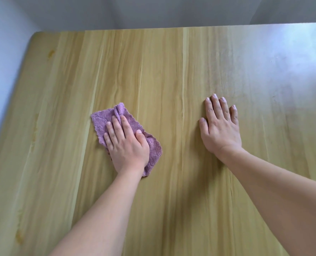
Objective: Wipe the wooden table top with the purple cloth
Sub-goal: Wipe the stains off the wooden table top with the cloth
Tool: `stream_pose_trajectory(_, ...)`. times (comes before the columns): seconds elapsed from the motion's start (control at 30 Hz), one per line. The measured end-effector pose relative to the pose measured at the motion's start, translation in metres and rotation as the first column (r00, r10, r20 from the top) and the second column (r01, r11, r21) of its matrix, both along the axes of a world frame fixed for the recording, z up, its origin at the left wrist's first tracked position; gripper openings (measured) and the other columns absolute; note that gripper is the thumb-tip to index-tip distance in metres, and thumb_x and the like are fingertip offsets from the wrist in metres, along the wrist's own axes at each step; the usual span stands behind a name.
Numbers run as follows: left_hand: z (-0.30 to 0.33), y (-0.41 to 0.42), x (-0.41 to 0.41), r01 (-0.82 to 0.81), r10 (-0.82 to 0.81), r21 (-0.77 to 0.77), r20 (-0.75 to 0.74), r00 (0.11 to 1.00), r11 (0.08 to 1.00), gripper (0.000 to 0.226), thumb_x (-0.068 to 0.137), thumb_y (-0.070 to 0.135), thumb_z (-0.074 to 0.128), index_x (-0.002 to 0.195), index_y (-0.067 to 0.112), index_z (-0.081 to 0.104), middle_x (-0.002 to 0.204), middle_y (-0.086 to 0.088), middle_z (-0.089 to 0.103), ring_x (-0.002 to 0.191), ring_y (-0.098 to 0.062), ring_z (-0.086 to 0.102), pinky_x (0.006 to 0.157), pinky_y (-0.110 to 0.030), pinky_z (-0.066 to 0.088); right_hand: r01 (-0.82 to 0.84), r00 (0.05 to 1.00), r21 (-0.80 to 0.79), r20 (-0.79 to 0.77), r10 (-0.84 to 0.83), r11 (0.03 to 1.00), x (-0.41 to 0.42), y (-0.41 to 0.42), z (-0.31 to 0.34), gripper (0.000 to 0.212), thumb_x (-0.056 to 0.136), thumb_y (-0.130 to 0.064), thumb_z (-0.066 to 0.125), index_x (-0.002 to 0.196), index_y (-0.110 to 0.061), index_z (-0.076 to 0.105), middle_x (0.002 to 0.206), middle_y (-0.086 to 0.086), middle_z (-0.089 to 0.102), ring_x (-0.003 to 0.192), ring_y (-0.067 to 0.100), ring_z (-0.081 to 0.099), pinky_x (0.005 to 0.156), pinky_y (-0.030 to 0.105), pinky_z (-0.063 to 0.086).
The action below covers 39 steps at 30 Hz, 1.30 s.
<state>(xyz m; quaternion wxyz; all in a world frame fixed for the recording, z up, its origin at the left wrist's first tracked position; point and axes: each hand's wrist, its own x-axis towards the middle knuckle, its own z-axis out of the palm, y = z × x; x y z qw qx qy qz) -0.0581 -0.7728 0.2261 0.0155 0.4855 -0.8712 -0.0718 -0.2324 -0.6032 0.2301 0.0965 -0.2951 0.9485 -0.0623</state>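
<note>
Your left hand [124, 145] is flat on the purple cloth [101, 120], right hand [220, 126] splayed on the tabletop [162, 71], so that cloth could bunch up and skip patches.

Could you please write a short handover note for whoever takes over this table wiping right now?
Left hand: flat, palm down on the purple cloth, pressing it to the wooden table top; fingers spread, not gripping.
Right hand: empty, flat on the bare wood to the right of the cloth, apart from it.
Cloth: crumpled, left of the table's centre.
Done: cannot be judged from this view; no clear wipe marks show.
Left: yellowish marks near the far left corner and more along the left edge; probably work the cloth out that way, then cover the right side.
</note>
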Motion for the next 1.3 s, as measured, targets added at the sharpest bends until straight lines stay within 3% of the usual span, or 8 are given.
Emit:
stream_pose_trajectory(0.23,-0.003,-0.002,0.001,-0.005,0.004,-0.024,-0.012,1.0,1.0,0.069,0.096,0.042,0.026,0.157,0.012,0.016,0.165,-0.012,0.013,0.152,-0.03,0.009,0.123,-0.048,0.005,0.01,1.0,-0.013,-0.007,-0.011,1.0,0.003,-0.001,-0.001,0.063,0.097,-0.041,0.016,0.156,-0.019,0.007,0.163,-0.001,-0.002,0.149,0.016,-0.01,0.121,0.044,-0.005)
stream_pose_trajectory(0.4,-0.003,-0.003,0.003,0.004,-0.004,-0.017,-0.022,1.0,1.0,0.069,0.096,0.04,0.03,0.157,0.011,0.018,0.165,-0.012,0.015,0.152,-0.031,0.009,0.123,-0.05,0.006,0.008,1.0,-0.115,-0.012,-0.01,0.993,0.046,0.008,0.015,0.06,0.096,-0.034,0.019,0.153,-0.014,0.023,0.163,0.004,0.01,0.15,0.019,0.003,0.121,0.043,-0.001)
stream_pose_trajectory(0.5,0.0,-0.003,0.002,0.004,-0.004,0.006,-0.021,1.0,1.0,0.069,0.097,0.039,0.031,0.157,0.01,0.016,0.165,-0.012,0.014,0.152,-0.031,0.008,0.123,-0.05,0.005,0.04,0.998,-0.141,0.051,-0.034,0.989,0.109,0.036,0.025,0.06,0.097,-0.035,0.02,0.154,-0.018,0.017,0.163,0.0,0.006,0.15,0.016,-0.002,0.121,0.043,0.0)
stream_pose_trajectory(0.63,0.004,-0.002,0.004,0.021,-0.019,0.041,-0.031,0.999,0.999,0.069,0.097,0.038,0.03,0.157,0.01,0.014,0.166,-0.012,0.011,0.152,-0.031,0.005,0.122,-0.051,0.004,0.132,0.986,0.0,0.1,-0.131,0.991,0.166,0.06,0.01,0.063,0.096,-0.041,0.011,0.155,-0.02,0.003,0.162,-0.006,-0.008,0.147,0.012,-0.018,0.119,0.041,-0.01)
stream_pose_trajectory(1.03,0.004,0.025,-0.003,0.006,-0.002,0.065,-0.053,0.999,0.998,0.066,0.099,0.034,0.027,0.158,0.008,0.011,0.166,-0.013,0.005,0.152,-0.033,0.0,0.122,-0.05,0.0,0.152,0.988,0.045,0.012,-0.152,0.987,0.166,0.054,0.002,0.065,0.093,-0.042,0.008,0.155,-0.023,0.001,0.162,-0.008,-0.009,0.148,0.014,-0.015,0.12,0.042,-0.008)
stream_pose_trajectory(1.17,0.005,0.095,0.007,0.328,-0.323,0.059,-0.088,0.942,0.943,0.067,0.1,0.037,0.028,0.158,0.01,0.009,0.166,-0.011,0.002,0.153,-0.031,-0.001,0.123,-0.048,-0.003,0.151,0.989,0.017,-0.004,-0.151,0.988,0.167,0.054,0.004,0.067,0.091,-0.042,0.007,0.156,-0.023,0.005,0.163,-0.007,-0.004,0.149,0.014,-0.01,0.12,0.042,-0.007)
stream_pose_trajectory(1.23,0.003,0.089,0.016,0.465,-0.462,0.047,-0.055,0.885,0.884,0.065,0.101,0.037,0.026,0.158,0.013,0.007,0.167,-0.008,0.001,0.153,-0.027,-0.001,0.123,-0.046,-0.002,0.153,0.988,0.015,-0.012,-0.152,0.988,0.167,0.053,0.003,0.066,0.092,-0.041,0.009,0.156,-0.023,0.006,0.163,-0.007,-0.004,0.149,0.014,-0.009,0.12,0.042,-0.007)
stream_pose_trajectory(1.3,0.001,0.058,0.032,0.483,-0.482,0.033,-0.018,0.876,0.875,0.064,0.102,0.038,0.024,0.158,0.015,0.006,0.167,-0.006,0.002,0.153,-0.023,-0.001,0.123,-0.043,-0.002,0.152,0.988,0.026,-0.001,-0.152,0.988,0.166,0.053,0.003,0.065,0.094,-0.041,0.011,0.155,-0.024,0.002,0.162,-0.008,-0.007,0.148,0.013,-0.012,0.12,0.042,-0.008)
